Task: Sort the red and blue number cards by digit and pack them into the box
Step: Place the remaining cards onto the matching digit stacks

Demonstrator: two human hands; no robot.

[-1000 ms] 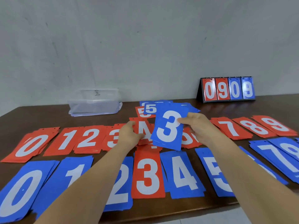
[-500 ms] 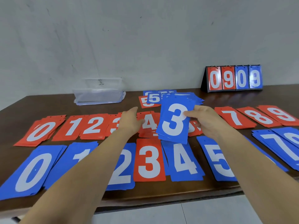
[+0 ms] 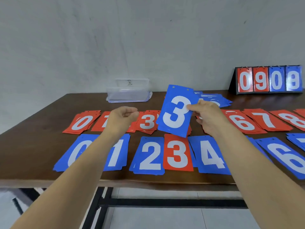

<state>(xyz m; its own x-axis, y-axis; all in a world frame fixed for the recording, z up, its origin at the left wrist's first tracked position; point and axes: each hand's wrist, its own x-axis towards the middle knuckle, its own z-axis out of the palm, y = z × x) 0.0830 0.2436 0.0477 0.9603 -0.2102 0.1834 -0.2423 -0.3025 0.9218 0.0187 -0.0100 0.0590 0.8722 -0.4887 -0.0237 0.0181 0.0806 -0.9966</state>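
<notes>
My right hand pinches a small stack of blue 3 cards, held tilted above the table's middle. My left hand hovers over the red row with its fingers loosely curled and nothing in it. A red 3 card lies in the near blue row between the blue 2 pile and the blue 4 pile. The red 3 pile sits in the far row. The clear plastic box stands at the back by the wall.
Red piles 0, 6, 7 and 8 line the far row; blue 0, 1 and 6 lie near the table's front edge. Loose blue cards lie behind my right hand. A flip scoreboard stands back right.
My right hand lifted the blue 3 cards higher. My left hand drew back leftward from the red 4 pile and curled loosely. The view shifted left and back, showing the table's edge.
</notes>
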